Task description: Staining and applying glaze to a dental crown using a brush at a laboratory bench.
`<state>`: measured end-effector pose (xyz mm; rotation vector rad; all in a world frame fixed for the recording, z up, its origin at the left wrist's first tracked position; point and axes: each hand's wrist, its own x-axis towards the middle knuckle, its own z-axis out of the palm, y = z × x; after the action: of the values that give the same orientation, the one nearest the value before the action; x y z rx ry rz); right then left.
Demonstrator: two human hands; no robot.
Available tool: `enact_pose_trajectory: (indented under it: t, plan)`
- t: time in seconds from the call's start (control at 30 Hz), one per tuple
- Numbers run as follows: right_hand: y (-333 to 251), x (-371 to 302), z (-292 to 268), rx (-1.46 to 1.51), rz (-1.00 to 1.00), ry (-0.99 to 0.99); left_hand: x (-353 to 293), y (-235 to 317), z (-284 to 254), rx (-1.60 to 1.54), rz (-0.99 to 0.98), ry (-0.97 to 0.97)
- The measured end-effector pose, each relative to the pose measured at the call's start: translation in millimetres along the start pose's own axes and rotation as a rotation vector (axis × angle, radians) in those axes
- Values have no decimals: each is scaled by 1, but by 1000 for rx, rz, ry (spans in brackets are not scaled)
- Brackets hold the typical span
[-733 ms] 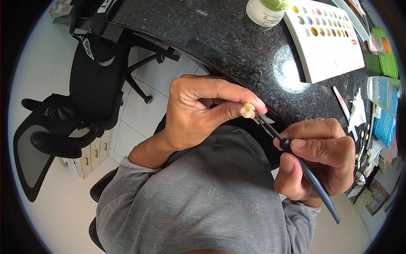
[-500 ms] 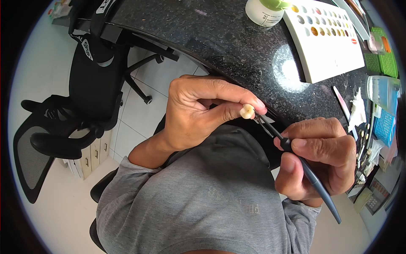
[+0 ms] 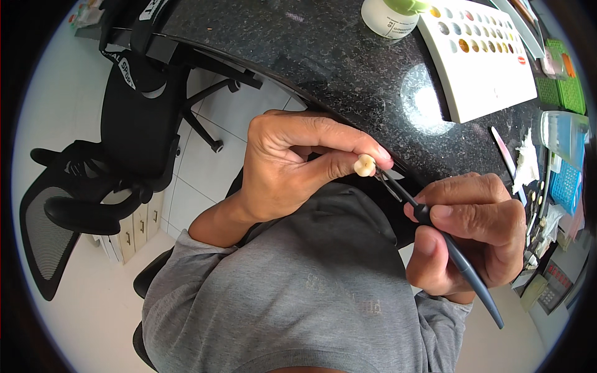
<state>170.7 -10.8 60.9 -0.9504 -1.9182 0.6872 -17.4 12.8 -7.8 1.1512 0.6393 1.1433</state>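
Observation:
My left hand (image 3: 283, 158) is closed in a pinch, thumb and forefinger at a small cream-coloured tooth crown (image 3: 365, 165). The crown's grooved chewing surface faces up, just past the thumb tip. My right hand (image 3: 476, 233) grips a slim dark grey brush-like tool (image 3: 462, 264), its thick handle slanting down to the right. The tool's thin end reaches the right side of the crown; its very tip is too small to make out. Beside that shaft runs a thin metal piece (image 3: 390, 188), partly hidden, and what it belongs to cannot be told.
A black speckled worktop (image 3: 323, 68) lies beyond my hands. On it are a white palette box (image 3: 479, 74) with several coloured wells, a white jar (image 3: 388, 18) with a green top, a pale knife-like tool (image 3: 502, 152) and crumpled tissue (image 3: 526, 163). A black office chair (image 3: 137, 118) stands left.
The crown has tilted slightly between my left fingers. My right hand and the tool have shifted a little to the right. Otherwise the scene looks the same.

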Motion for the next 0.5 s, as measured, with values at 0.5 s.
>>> enact_pose_trajectory:
  t: [0.5]
  plan:
    - [3, 0, 0, 64, -52, -15, -1, 0, 0, -24, -10, 1]
